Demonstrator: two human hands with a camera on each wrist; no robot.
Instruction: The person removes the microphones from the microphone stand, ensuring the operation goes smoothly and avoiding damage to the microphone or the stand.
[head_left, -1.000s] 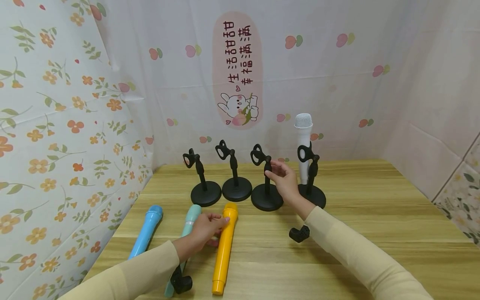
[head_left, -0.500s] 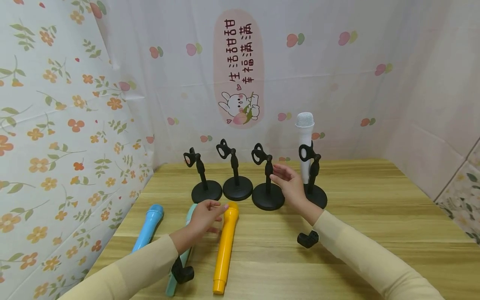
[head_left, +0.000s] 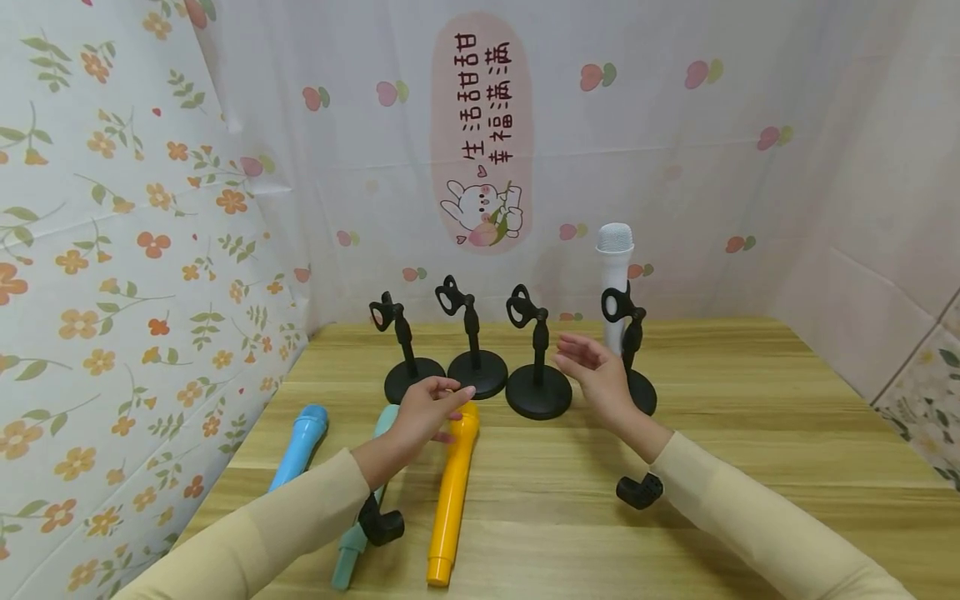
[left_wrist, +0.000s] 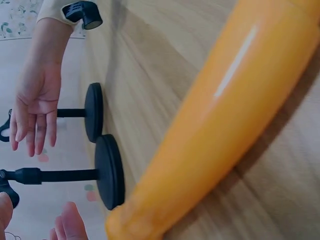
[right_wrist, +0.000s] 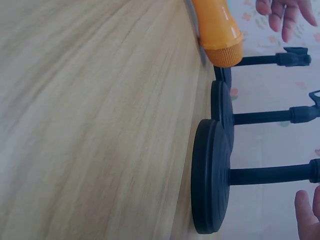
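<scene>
My left hand (head_left: 426,419) hovers over the mint microphone (head_left: 348,557) and the head end of the yellow microphone (head_left: 452,492), its fingers loosely bent and holding nothing. In the left wrist view, its fingertips (left_wrist: 71,222) are apart from the yellow microphone. My right hand (head_left: 603,385) is in the air between the third black microphone stand (head_left: 538,392) and the rightmost stand (head_left: 632,342), with relaxed fingers. A white microphone (head_left: 615,265) is upright at the rightmost stand; whether the clip grips it, I cannot tell.
Two more black stands, the leftmost (head_left: 405,337) and its neighbour (head_left: 472,333), are at the back left of the wooden table (head_left: 720,383). A blue microphone (head_left: 300,446) lies at the left. Patterned curtains (head_left: 337,142) hang behind. Black wrist devices (head_left: 639,492) sit below both wrists.
My right hand has moved right, away from the third stand's stem. My left hand has lifted off the yellow microphone and shifted slightly toward the stands. The microphones and stands have stayed in place.
</scene>
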